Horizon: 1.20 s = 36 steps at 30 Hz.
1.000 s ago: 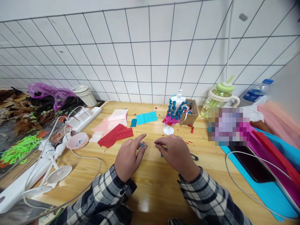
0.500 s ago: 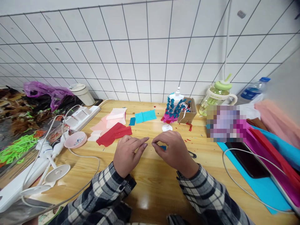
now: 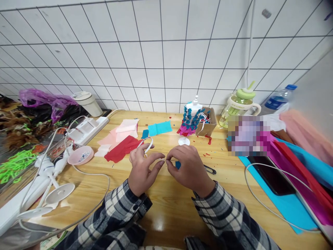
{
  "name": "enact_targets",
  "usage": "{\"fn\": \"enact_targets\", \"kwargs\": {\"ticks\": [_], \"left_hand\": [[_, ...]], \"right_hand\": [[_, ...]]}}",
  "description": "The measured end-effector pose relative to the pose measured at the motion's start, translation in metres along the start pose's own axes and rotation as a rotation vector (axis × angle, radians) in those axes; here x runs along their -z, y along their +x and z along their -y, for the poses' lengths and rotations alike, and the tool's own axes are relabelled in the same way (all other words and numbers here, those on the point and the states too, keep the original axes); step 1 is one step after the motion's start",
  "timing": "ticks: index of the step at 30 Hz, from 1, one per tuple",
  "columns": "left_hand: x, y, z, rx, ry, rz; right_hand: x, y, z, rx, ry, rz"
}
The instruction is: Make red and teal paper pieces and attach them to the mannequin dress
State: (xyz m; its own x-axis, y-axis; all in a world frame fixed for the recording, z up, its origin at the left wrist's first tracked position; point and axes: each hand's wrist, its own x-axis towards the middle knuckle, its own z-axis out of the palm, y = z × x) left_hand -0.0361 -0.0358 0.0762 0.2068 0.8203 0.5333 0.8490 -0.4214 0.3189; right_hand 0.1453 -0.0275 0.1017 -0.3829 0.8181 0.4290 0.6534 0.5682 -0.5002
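My left hand (image 3: 144, 168) has its thumb and forefinger close together, their tips pointing right. Its other fingers curl about a thin white ring (image 3: 150, 145), perhaps a narrow roll of tape; part of it is hidden. Almost touching those fingertips, my right hand (image 3: 186, 166) is closed in a pinch; whatever it grips is too small to name. Beneath the right fingers lies a small dark blue paper piece (image 3: 178, 165). Beyond the hands, a small white dress form (image 3: 193, 113) stands upright on a round white base (image 3: 184, 141), covered with teal, magenta and red scraps.
Red paper (image 3: 122, 148), pink sheets (image 3: 127, 126) and a light blue strip (image 3: 160, 128) lie at left centre. A pink dish (image 3: 85, 155) and power strip (image 3: 91, 131) are further left. Tweezers (image 3: 209, 169), a cardboard box (image 3: 209, 126), a jug (image 3: 235, 109) and a phone (image 3: 273, 177) are rightward.
My left fingers have lifted and curled, bringing the white ring into sight. Both hands remain close together, and the right keeps its pinch. The whole view has shifted slightly.
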Motion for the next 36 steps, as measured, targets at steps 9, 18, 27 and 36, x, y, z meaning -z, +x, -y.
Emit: {"fn": "enact_targets", "kwargs": {"ticks": [9, 18, 27, 36], "left_hand": [[0.003, 0.000, -0.006, 0.020, -0.137, 0.055], [-0.015, -0.004, -0.007, 0.524, -1.124, 0.096], [0.000, -0.001, -0.004, 0.147, -0.154, 0.050], [-0.002, -0.003, -0.001, 0.160, -0.204, 0.102]], "right_hand": [[-0.007, -0.001, -0.001, 0.030, -0.019, 0.014], [-0.021, -0.010, -0.001, 0.342, 0.027, -0.238], [-0.010, -0.004, -0.004, 0.133, -0.106, -0.158], [-0.023, -0.005, -0.005, 0.093, -0.070, -0.068]]}}
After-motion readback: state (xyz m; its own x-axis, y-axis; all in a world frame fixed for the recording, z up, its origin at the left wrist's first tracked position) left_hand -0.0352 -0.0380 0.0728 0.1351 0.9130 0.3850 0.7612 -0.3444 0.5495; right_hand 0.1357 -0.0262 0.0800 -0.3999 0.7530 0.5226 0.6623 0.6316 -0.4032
